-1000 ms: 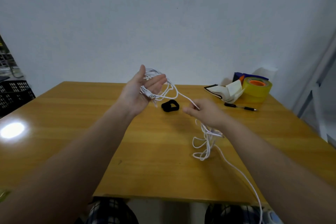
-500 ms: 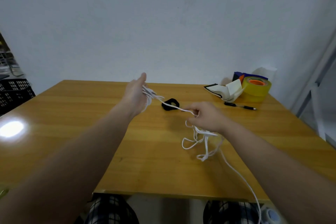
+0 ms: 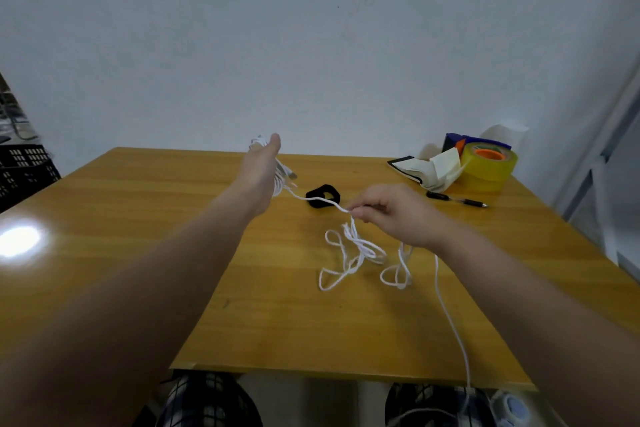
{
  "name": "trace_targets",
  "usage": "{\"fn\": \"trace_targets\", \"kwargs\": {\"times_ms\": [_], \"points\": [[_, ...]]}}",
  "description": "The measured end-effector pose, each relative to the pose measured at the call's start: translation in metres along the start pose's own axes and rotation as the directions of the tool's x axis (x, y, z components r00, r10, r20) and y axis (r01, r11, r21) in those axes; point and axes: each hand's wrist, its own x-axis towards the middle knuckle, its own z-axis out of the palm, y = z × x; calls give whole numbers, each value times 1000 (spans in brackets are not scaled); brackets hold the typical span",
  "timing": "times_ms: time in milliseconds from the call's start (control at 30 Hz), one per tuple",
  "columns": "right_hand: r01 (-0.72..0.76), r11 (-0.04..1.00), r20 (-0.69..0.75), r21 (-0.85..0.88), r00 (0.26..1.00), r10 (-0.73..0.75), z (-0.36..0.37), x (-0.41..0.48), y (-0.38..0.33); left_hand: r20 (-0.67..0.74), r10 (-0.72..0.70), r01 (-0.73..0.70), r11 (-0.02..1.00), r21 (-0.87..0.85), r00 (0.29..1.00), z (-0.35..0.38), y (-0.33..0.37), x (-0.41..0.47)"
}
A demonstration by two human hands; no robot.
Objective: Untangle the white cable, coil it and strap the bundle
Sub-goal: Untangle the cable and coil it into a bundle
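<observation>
Coiling is under way on the thin white cable (image 3: 349, 246). Compared with a second ago, my left hand (image 3: 260, 168) has turned from palm-up and spread to edge-on, with the wound turns now wrapped around it and only partly visible behind it; whether its fingers are closed I cannot tell. The slack heap on the yellow wooden table (image 3: 138, 218) has thinned into a few separate loops, so cable is being taken up onto the coil.

My right hand (image 3: 391, 215) pinches the cable between thumb and fingertips, just this side of the black strap loop (image 3: 322, 196). One strand runs taut from that pinch, across the strap loop, to the left hand. Loose loops lie on the table nearer me than the strap loop; one long strand runs off the near table edge.

Judgement: untangling is nearly done, several turns remain, strapping has not begun.

Containers: a black slotted crate (image 3: 24, 166) stands far left of the strap loop; its contents are not visible.
</observation>
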Motion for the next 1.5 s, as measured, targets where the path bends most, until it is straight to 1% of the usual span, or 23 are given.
{"fn": "trace_targets", "kwargs": {"times_ms": [67,133,200,267,333,367,433,500,533,600,667,700,767,833,900,967,1067,1133,1200,1233,1367,1433,1500], "points": [[55,981,31,-188,998,-50,-4,3,-4,90,-55,69,985,-160,994,3,2,0],[79,963,25,-257,997,-75,-8,8,-10,139,-68,101,966,-240,988,9,4,-4],[90,960,40,-265,996,-83,-11,13,-19,198,-58,104,967,-233,979,18,8,-13],[87,958,109,-275,992,-59,-15,19,-28,237,-45,95,974,-206,971,26,11,-20],[97,947,250,-307,968,-19,-18,24,-35,257,-32,89,973,-211,966,31,13,-24],[108,933,332,-343,943,12,-18,25,-38,257,-22,78,974,-211,966,33,14,-24],[146,907,459,-396,886,58,-18,24,-45,232,10,24,989,-144,973,37,14,-23],[197,896,481,-398,876,21,-17,23,-53,208,52,-48,999,-25,977,37,11,-22],[221,894,449,-389,893,-25,-16,22,-56,201,65,-73,997,34,977,36,9,-21],[220,896,308,-386,946,-100,-15,19,-59,175,50,-66,994,91,983,32,4,-16],[162,902,147,-399,983,-112,-14,18,-61,143,16,-26,998,65,990,29,1,-14],[125,906,82,-405,992,-100,-14,18,-62,134,8,-13,999,32,991,28,1,-14],[33,901,17,-433,999,-28,-14,23,-61,134,-6,7,1000,-8,991,26,1,-16],[-68,856,-17,-513,997,69,-13,28,-56,121,-13,17,999,-32,993,25,3,-17],[-97,805,-68,-585,995,71,-10,30,-49,100,-34,42,996,-74,994,24,5,-14],[-86,794,-61,-602,996,61,-11,28,-47,97,-48,57,994,-97,994,23,7,-13],[-27,814,58,-580,996,75,-12,28,-47,150,-59,87,980,-181,987,26,10,-19],[49,848,113,-528,993,13,-11,29,-47,198,-66,107,973,-206,978,30,11,-22],[103,899,76,-425,994,-78,-12,30,-47,294,-68,124,977,-174,953,34,10,-27],[106,918,42,-382,994,-98,-14,31,-49,337,-62,118,982,-147,939,35,9,-29],[53,959,-100,-278,991,-84,-21,34,-48,464,-16,14,1000,7,886,40,4,-40],[21,979,-176,-205,983,-58,-23,32,-43,521,-39,-35,991,132,853,41,3,-45],[-13,981,-231,-192,972,-32,-24,29,-37,568,-79,-74,968,242,819,40,5,-49]]}}
